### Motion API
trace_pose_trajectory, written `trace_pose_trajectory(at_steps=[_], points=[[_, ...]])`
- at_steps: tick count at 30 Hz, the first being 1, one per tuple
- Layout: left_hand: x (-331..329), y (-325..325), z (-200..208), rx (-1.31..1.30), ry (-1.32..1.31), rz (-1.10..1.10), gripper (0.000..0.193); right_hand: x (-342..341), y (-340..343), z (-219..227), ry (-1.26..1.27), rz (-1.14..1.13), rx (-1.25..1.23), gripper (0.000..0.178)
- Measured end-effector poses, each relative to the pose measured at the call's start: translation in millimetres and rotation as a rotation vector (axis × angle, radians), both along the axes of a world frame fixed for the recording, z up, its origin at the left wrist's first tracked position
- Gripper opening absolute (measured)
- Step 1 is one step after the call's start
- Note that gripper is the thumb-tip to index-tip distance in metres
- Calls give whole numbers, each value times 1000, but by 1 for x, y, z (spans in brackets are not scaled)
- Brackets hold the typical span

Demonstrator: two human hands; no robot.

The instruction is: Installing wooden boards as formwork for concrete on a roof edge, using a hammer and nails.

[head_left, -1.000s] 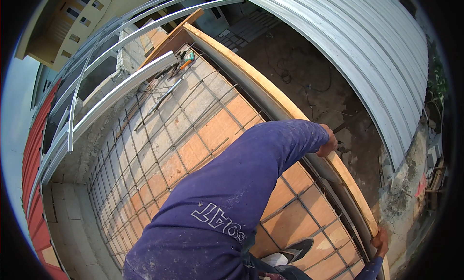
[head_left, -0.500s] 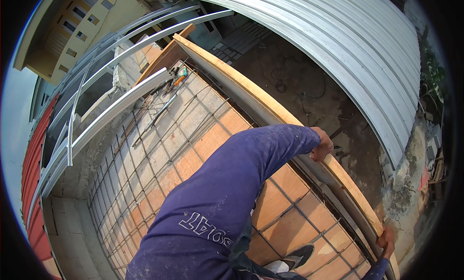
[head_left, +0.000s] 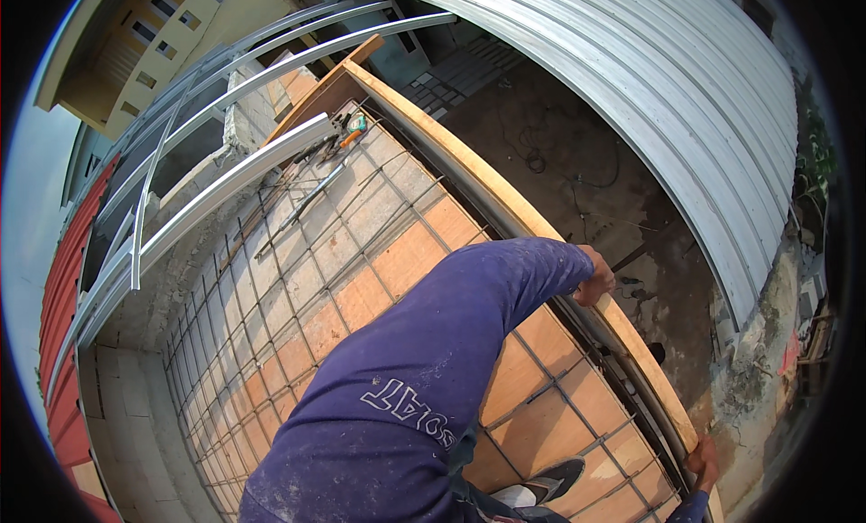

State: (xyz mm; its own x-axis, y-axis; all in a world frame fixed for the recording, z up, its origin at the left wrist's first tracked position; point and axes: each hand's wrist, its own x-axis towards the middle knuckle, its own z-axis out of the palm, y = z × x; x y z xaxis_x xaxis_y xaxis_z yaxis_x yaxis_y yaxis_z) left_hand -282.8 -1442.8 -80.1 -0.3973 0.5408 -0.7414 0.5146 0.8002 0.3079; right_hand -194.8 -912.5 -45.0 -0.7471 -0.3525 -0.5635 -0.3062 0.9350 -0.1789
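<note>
On the inner side of the wooden board, see steel bars crossing above plywood, with a shoe among them. On its outer side, notice dark ground, then ribbed metal roof. Near its far end, find an orange-handled tool. Grasping the board's top edge with left hand curled over, and, toward its near end, with right hand closed.

The left hand has its grip on the upper edge of a long wooden board; the right hand holds the same edge nearer the lower right. A dusty purple sleeve crosses a grid of steel bars above plywood, where a shoe shows. Orange-handled tools lie at the far end, and corrugated metal roofing curves beyond.
</note>
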Motion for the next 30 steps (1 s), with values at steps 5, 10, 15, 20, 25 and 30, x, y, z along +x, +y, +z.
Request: trace_pose_trajectory(at_steps=[5, 10, 15, 20, 25, 30], points=[[3, -6, 2, 30, -85, -6, 63, 3, -40, 33, -215, -135, -85, 22], [11, -4, 18, 76, -26, 74, 65, 6, -1, 3, -54, -49, -13, 27], [9, -3, 26, 52, -23, 83, 65, -2, 10, -6, -78, -82, -10, 29], [2, 0, 40, -48, -92, 124, 69, -17, 7, -4, -198, -149, 60, 25], [-4, 0, 46, -83, -59, 171, 69, -26, 35, -37, -15, -140, -49, 16], [-9, 5, 51, -71, -70, 222, 73, -31, 66, -50, -67, -19, 9, 10]])
